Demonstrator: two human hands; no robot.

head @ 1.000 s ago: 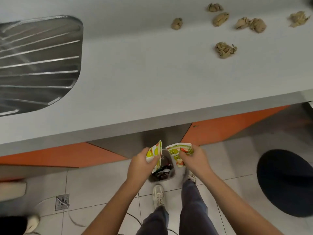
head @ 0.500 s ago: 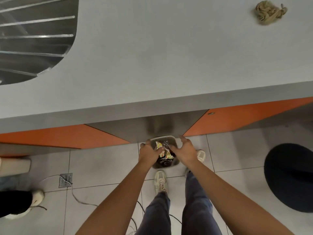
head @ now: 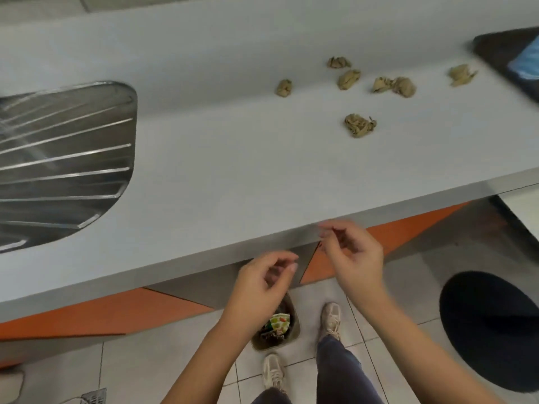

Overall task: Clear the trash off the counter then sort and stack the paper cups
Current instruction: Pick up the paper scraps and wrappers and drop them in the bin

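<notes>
Both the left hand (head: pixel 262 279) and right hand (head: pixel 354 255) are seen with fingers loosely curled and empty. Crumpled paper wads (head: pixel 359 125) lie on the worktop (head: pixel 218 158) beyond the fingers; the bin (head: pixel 294 330) sits below them.

Left hand (head: pixel 262 282), right hand (head: pixel 354 255) empty over bin (head: pixel 294 330); paper wads (head: pixel 360 125) on counter (head: pixel 218 158).

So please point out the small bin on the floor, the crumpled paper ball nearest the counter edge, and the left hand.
small bin (head: pixel 294 330): head view, right rim.
crumpled paper ball (head: pixel 359 125): head view, its middle.
left hand (head: pixel 262 282): head view, middle of the hand.
</notes>
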